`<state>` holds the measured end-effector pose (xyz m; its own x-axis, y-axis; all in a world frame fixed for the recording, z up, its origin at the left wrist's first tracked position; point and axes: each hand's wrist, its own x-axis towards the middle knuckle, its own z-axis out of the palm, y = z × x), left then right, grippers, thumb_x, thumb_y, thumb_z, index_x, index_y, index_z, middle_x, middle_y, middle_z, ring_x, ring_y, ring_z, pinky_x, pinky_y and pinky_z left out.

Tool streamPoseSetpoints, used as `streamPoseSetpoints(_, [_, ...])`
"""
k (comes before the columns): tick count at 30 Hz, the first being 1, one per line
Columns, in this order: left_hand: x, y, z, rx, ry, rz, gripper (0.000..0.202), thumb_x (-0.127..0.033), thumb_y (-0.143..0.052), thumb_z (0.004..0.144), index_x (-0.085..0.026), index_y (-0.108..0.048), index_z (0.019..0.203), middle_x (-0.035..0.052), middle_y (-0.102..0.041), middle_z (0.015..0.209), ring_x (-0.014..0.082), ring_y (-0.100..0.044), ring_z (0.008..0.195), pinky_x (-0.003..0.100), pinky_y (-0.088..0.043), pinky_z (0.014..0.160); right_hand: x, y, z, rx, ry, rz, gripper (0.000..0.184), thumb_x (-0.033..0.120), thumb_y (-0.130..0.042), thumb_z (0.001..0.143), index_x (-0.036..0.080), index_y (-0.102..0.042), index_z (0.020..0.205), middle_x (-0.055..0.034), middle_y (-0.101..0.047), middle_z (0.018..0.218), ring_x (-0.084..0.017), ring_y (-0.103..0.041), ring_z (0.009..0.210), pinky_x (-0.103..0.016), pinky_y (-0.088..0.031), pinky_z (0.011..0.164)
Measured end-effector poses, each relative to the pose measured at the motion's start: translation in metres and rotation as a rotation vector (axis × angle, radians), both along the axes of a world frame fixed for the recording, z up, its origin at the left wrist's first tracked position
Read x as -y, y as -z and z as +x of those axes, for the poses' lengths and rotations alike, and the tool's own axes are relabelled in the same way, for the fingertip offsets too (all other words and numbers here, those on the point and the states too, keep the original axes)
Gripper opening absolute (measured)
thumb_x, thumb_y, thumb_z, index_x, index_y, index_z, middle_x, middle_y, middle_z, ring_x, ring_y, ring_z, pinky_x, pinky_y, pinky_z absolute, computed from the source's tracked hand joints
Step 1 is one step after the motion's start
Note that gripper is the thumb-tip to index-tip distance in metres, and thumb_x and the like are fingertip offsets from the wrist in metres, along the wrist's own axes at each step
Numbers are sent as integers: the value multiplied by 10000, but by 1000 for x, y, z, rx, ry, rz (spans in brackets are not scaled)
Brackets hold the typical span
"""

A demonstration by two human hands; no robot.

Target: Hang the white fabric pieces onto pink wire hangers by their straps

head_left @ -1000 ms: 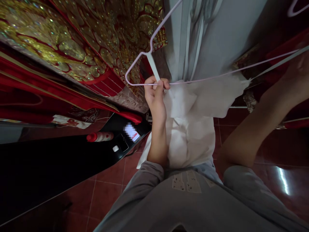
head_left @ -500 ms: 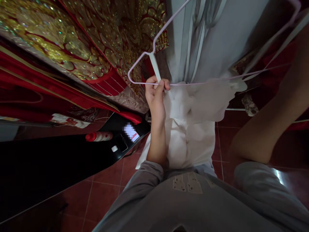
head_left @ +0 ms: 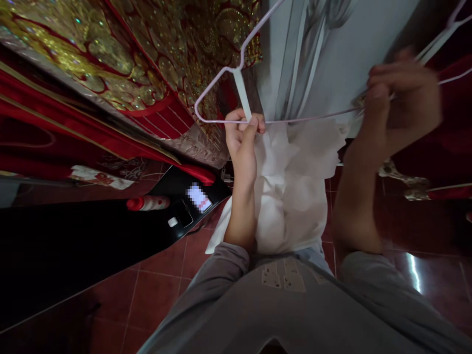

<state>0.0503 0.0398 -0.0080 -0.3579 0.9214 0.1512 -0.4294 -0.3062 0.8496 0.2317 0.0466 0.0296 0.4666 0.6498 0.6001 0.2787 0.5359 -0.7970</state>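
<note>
My left hand [head_left: 241,140] is closed in a pinch at the left end of a pale pink hanger [head_left: 216,121]. A narrow white strap [head_left: 242,93] runs from the notch in the hanger's shoulder down into those fingers, by the lower bar. Below hangs a pale, crumpled white cloth garment [head_left: 280,196], in front of my legs. Over toward the hanger's right end is my right hand [head_left: 401,98], raised and blurred by motion. Its fingers look bent near the bar, but whether they grip anything cannot be made out. Another white strap [head_left: 438,46] shows behind it.
Red and gold sequined garments [head_left: 132,73] hang on the left. Below them a black tabletop [head_left: 92,246] carries a red-capped bottle [head_left: 147,202], a lit phone [head_left: 199,196], a dark phone [head_left: 183,213] and a small white case [head_left: 172,222]. Grey-white fabric with straps hangs ahead. The floor has red tiles [head_left: 158,295].
My right hand has come into view, moving inward and up to the hanger's right part. My left hand keeps its pinch, and the hanger has shifted only slightly.
</note>
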Motion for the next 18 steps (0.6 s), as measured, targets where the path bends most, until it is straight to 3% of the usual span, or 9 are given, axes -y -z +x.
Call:
streamPoseSetpoints(1, [0,-1,1,-4,-3,13,281,-393,-773,1054,-264,-525,1033,-26,-591,814,178,-651,828,335,-536,874,3,12,-8,1,32,128,132,310,-690,970,241,-722,862,-40,-655,923,-202,-686,1043,-451,-547,1162])
streamPoseSetpoints(3, [1,-1,2,-10,-5,54,251,-367,-763,1047,-266,-535,1027,-23,-588,806,179,-633,805,329,-527,849,7,29,-23,-59,27,84,208,359,-667,951,256,-649,772,-28,-578,797,-185,-610,856,-385,-575,970])
streamPoseSetpoints(5, [0,0,2,-19,-7,81,235,-341,-764,1030,-269,-541,1015,-22,-580,794,180,-611,783,321,-516,818,9,36,-34,-120,-62,-79,397,476,-568,1028,265,-572,692,-25,-532,705,-179,-561,713,-349,-542,745])
streamPoseSetpoints(7, [-2,0,2,-29,-19,76,240,-328,-777,1015,-274,-543,999,-20,-579,785,183,-599,774,319,-508,798,9,32,-38,-205,-216,-248,601,673,-448,1068,262,-554,643,-34,-553,661,-172,-556,614,-346,-474,603])
streamPoseSetpoints(10, [-4,-1,1,-40,-33,60,245,-331,-790,1005,-279,-553,977,-17,-583,766,186,-581,748,323,-500,773,5,20,-34,-315,-327,-358,770,864,-435,1001,251,-546,548,-37,-553,603,-158,-581,602,-335,-446,588])
streamPoseSetpoints(13, [-5,-1,3,-55,-46,22,267,-364,-799,1004,-275,-548,976,-21,-586,768,178,-587,739,321,-515,788,0,16,-25,-220,-344,-448,801,859,-537,973,245,-506,459,-28,-461,494,-151,-598,630,-321,-470,642])
streamPoseSetpoints(16, [-4,0,5,-72,-65,-9,276,-368,-800,1006,-275,-542,976,-25,-604,775,171,-600,739,318,-528,813,-4,25,-22,-183,-437,-597,767,826,-529,995,215,-635,544,-62,-622,587,-143,-616,634,-324,-468,641])
streamPoseSetpoints(18, [-2,1,6,-79,-66,0,258,-347,-792,1009,-275,-546,974,-30,-613,761,167,-596,729,314,-528,809,-6,32,-25,-236,-452,-590,657,735,-516,1033,206,-708,693,-74,-730,740,-131,-613,635,-321,-472,636])
